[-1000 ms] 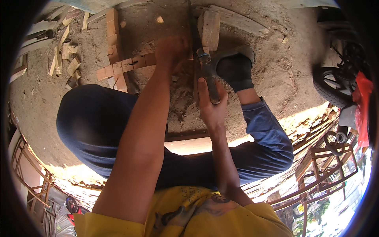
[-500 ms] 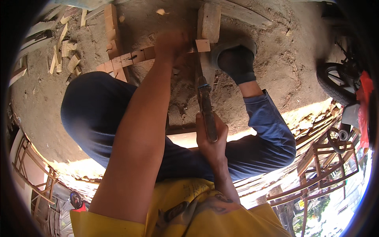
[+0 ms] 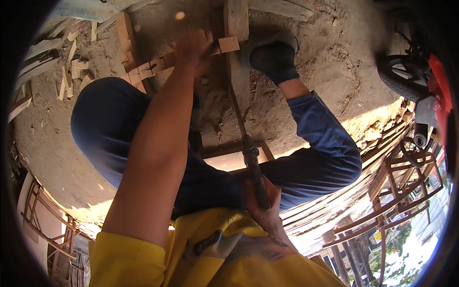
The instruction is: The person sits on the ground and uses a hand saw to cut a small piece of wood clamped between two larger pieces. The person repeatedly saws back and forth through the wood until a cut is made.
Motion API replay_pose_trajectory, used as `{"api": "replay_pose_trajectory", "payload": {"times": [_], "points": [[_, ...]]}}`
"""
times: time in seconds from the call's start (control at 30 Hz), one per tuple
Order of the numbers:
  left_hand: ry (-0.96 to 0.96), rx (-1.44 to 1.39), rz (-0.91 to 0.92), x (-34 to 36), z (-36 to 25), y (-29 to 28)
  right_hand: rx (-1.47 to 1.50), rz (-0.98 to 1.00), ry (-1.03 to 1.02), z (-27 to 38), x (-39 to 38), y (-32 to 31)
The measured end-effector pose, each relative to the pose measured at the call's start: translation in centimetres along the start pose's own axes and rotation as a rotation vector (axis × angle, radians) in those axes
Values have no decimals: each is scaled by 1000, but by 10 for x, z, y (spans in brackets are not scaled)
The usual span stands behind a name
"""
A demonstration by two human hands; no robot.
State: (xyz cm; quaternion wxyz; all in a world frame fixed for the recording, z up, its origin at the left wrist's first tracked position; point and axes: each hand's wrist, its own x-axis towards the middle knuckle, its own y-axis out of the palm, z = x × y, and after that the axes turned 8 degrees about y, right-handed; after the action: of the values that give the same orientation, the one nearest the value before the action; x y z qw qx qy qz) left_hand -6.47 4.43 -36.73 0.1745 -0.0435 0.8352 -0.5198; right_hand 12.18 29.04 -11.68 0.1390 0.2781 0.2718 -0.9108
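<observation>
My right hand [image 3: 268, 201] is wrapped round the dark handle of a narrow-bladed saw [image 3: 237, 107], close to my body. The long thin blade points away from me, toward a light wooden strip [image 3: 155, 66]; its teeth cannot be made out. My left hand [image 3: 193, 47] is closed on the strip, left of its right end. Dark lines cross the strip at intervals. Its right end rests over a thick wooden beam [image 3: 236, 21], and its left end lies over another wooden piece [image 3: 125, 36].
My shod foot [image 3: 273, 60] stands right of the beam, on bare earth. Wood offcuts [image 3: 71, 71] lie scattered at far left. At right are a motorbike wheel [image 3: 401, 76] and a red plastic sheet [image 3: 440, 83]. A wooden frame [image 3: 401, 186] stands at lower right.
My right hand has drawn the saw back toward my body, so more blade shows on my side of the strip. My left hand stays on the strip; the whole view has shifted slightly.
</observation>
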Motion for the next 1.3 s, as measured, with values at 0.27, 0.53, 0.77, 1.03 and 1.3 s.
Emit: {"api": "replay_pose_trajectory", "payload": {"times": [0.27,0.53,0.77,1.03,1.3], "points": [[40,50,68,6,20,9,25,25,46,12,28,17],[69,55,107,11,29,21,116,83,80,14,45,16],[0,6,44,3,9,7,59,11,22,-6,-2,-10],[167,15,46,-3,-5,-22,139,15,33,12,10,-5],[219,30,-94,2,17,7,59,38,8,15,42,26]]}}
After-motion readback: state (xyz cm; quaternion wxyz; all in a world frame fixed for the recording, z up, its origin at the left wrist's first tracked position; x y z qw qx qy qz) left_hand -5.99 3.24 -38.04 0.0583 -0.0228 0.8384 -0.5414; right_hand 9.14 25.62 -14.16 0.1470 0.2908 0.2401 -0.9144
